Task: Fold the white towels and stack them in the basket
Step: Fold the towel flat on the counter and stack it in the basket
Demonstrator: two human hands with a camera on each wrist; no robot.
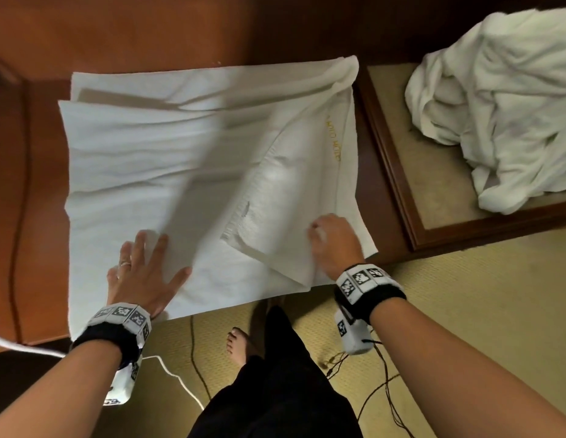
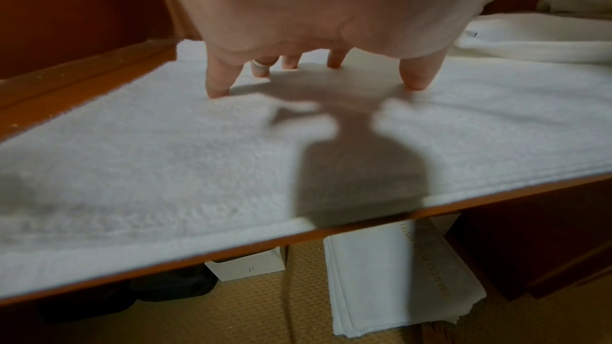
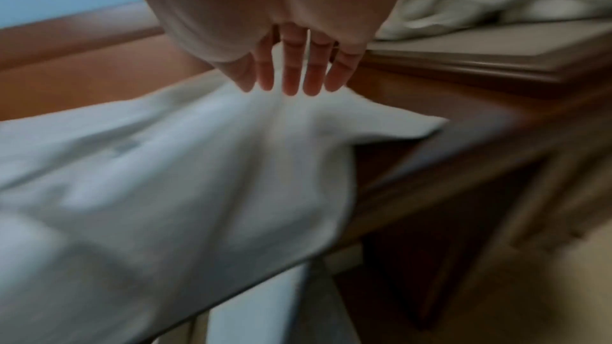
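Your left hand [image 1: 142, 273] lies flat with its fingers [image 2: 217, 80] spread, pressing the near-left part of the white towel [image 1: 155, 159] onto the wooden surface [image 1: 142, 30]. Your right hand [image 1: 334, 245] is curled at the near-right corner; in the head view it looks to be pinching a fold of the cloth, but the right wrist view is blurred and shows the fingers [image 3: 291, 72] nearly straight above the towel, so I cannot tell for certain whether you are gripping it.

You appear to be in the middle of folding this one towel: the right side is already doubled over toward the centre, and a diagonal flap lies across the near-right area. The next move likely calls for keeping the left hand as an anchor while you carry the right edge across and line it up with the left edge, then smoothing out the creases.

As for the towel itself, it is spread wide, rumpled with long ridges, with gold lettering [image 1: 334, 137] near its right edge, and its near edge hangs slightly over the front. A heap of unfolded towels [image 1: 496, 105] waits on the lower platform [image 1: 398, 147] to your right. One folded towel [image 2: 397, 279] lies below the surface on the floor; no basket is clearly visible.
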